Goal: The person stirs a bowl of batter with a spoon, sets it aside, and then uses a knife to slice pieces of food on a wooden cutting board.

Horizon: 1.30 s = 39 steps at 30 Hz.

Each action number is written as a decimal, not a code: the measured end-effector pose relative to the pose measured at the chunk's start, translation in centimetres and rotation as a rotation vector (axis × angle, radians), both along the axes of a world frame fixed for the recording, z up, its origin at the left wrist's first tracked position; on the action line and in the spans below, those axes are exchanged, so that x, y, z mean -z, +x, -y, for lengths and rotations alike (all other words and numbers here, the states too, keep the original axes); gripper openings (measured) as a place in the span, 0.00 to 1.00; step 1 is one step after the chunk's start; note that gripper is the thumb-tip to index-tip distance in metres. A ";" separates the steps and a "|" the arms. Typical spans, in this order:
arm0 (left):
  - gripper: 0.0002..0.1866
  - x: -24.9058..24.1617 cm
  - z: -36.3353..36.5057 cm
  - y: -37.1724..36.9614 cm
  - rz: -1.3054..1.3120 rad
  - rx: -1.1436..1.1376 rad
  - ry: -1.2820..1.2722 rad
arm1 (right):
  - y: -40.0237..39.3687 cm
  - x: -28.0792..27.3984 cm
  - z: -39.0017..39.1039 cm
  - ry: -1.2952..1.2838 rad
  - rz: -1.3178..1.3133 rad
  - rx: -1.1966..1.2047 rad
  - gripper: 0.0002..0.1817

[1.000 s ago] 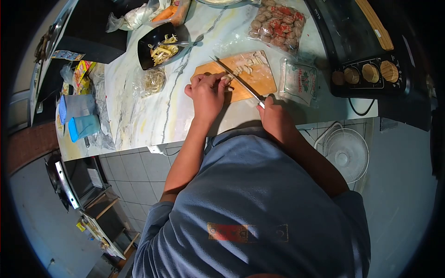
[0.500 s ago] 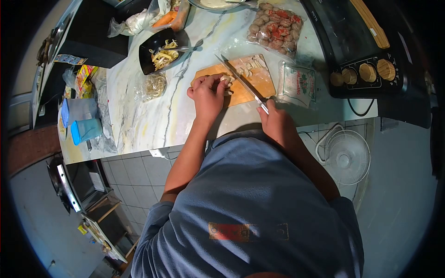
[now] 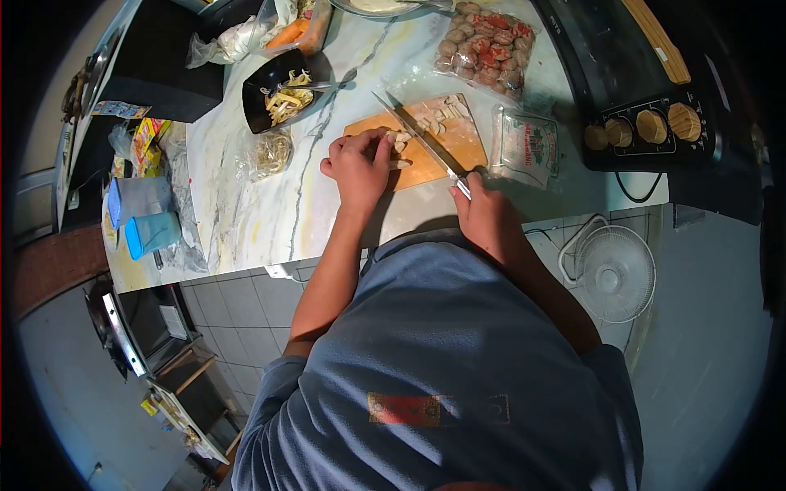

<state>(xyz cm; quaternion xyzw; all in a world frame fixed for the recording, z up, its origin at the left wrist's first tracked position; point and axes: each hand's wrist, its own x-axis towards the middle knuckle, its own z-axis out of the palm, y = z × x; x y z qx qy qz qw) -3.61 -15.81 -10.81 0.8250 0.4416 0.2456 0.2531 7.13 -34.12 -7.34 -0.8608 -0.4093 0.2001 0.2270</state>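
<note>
My right hand (image 3: 488, 214) is closed around the handle of a long kitchen knife (image 3: 432, 147). The blade slants up and left across a wooden cutting board (image 3: 458, 157). On the board's left side my left hand (image 3: 360, 168) is closed, fingers curled against pale cut food pieces (image 3: 399, 139) that show beside the thumb. What lies under those fingers is partly hidden. Pale slices (image 3: 444, 114) are scattered at the upper right of the board, beyond the blade.
A bag of meatballs (image 3: 487, 49) and a printed plastic packet (image 3: 526, 147) are right of the board. Leftward are a black bowl (image 3: 255, 102) with food strips and a fork, and a small clear bag (image 3: 268, 153). A toaster oven (image 3: 655, 90) stands at right.
My left hand has shifted slightly left, uncovering more of the pale pieces. The knife has moved slightly left, still angled over the board in my right hand.
</note>
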 end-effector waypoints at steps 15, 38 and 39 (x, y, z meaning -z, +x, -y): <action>0.14 -0.5 0.0 0.1 -0.122 0.018 -0.047 | 0.3 -0.4 -0.5 -0.098 -0.075 -0.061 0.16; 0.14 0.1 0.2 0.2 -0.031 -0.021 -0.063 | 1.0 1.0 -1.3 -0.199 -0.074 -0.081 0.17; 0.14 0.2 0.2 0.2 -0.029 -0.023 -0.060 | 1.1 1.0 -1.4 -0.204 -0.063 -0.081 0.17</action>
